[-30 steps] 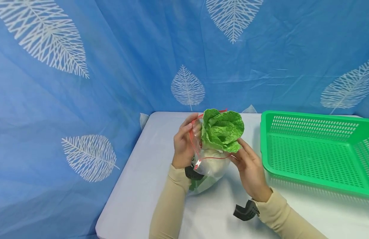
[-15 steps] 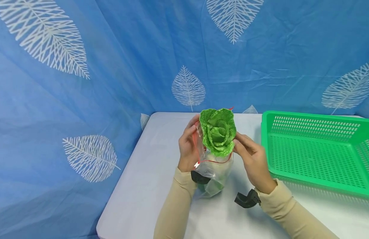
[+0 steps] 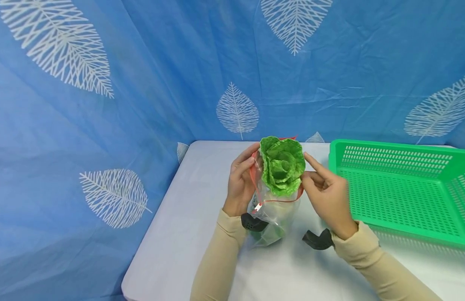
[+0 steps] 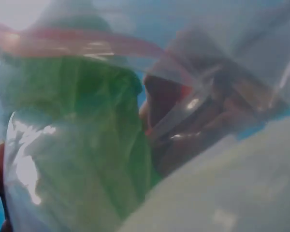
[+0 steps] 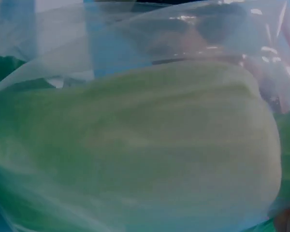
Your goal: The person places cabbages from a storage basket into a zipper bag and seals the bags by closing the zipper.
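Observation:
A clear zip bag (image 3: pixel 272 223) with a red zip edge and a white slider (image 3: pixel 258 207) stands upright on the table. The leafy green top of a napa cabbage (image 3: pixel 282 165) sticks out of its mouth. Below it, a second napa cabbage (image 5: pixel 159 145) lies inside the bag, its pale end (image 3: pixel 279 205) up. My left hand (image 3: pixel 241 184) grips the left side of the red edge, its fingers partly behind the film. On the other side my right hand (image 3: pixel 328 194) pinches the edge at the thumb, index finger extended beside the leaves. Film blurs both wrist views.
A green perforated plastic basket (image 3: pixel 396 200) stands on the right of the white table (image 3: pixel 180 234), close beside the right hand. Behind and to the left hangs a blue curtain (image 3: pixel 172 62) with white leaf prints.
The leaning cabbage top has come more upright, going left and then back right. My right hand has moved right, and its index finger has straightened. The left hand has shifted slightly right with the bag.

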A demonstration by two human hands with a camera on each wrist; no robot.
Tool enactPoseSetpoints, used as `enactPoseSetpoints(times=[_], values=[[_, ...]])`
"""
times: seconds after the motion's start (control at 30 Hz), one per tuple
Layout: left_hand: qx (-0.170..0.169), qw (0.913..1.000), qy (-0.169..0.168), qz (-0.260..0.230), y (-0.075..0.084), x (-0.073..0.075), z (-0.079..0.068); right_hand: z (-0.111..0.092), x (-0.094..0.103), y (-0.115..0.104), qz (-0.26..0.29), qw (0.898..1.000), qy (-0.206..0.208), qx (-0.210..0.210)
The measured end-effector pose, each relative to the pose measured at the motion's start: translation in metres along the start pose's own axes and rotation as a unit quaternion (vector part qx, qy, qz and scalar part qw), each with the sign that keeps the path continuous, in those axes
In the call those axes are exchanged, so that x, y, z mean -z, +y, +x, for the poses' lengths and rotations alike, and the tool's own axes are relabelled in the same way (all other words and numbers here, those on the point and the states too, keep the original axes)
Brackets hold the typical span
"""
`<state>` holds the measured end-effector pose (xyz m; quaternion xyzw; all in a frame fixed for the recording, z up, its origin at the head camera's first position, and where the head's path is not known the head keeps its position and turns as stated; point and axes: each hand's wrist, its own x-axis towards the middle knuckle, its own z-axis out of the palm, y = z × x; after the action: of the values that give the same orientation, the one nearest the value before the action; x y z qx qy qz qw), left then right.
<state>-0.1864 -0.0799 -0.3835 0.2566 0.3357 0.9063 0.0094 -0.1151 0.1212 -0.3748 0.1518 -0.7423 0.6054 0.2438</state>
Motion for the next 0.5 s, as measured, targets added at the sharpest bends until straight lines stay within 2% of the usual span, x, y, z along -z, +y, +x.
enactPoseSetpoints(times=[0.07, 0.17, 0.23, 0.3, 0.4, 0.5], values=[[0.007, 0.9998, -0.005, 0.016, 0.004, 0.000, 0.000, 0.003, 0.002, 0.003, -0.006, 1.000, 0.000, 0.018], [0.020, 0.9984, -0.018, 0.050, 0.014, 0.002, 0.001, 0.006, 0.006, 0.007, 0.004, 1.000, 0.004, 0.009], [0.031, 0.9954, -0.025, 0.087, 0.024, 0.004, 0.003, 0.010, 0.009, 0.008, 0.003, 1.000, 0.001, -0.003], [0.040, 0.9888, -0.030, 0.140, 0.037, 0.004, 0.007, 0.015, 0.013, 0.007, -0.013, 1.000, -0.011, -0.009], [0.055, 0.9669, -0.034, 0.247, 0.057, 0.000, 0.017, 0.028, 0.019, 0.003, -0.061, 0.997, -0.040, 0.004], [0.070, 0.9315, -0.037, 0.355, 0.077, -0.008, 0.029, 0.046, 0.026, -0.006, -0.121, 0.990, -0.072, 0.030]])
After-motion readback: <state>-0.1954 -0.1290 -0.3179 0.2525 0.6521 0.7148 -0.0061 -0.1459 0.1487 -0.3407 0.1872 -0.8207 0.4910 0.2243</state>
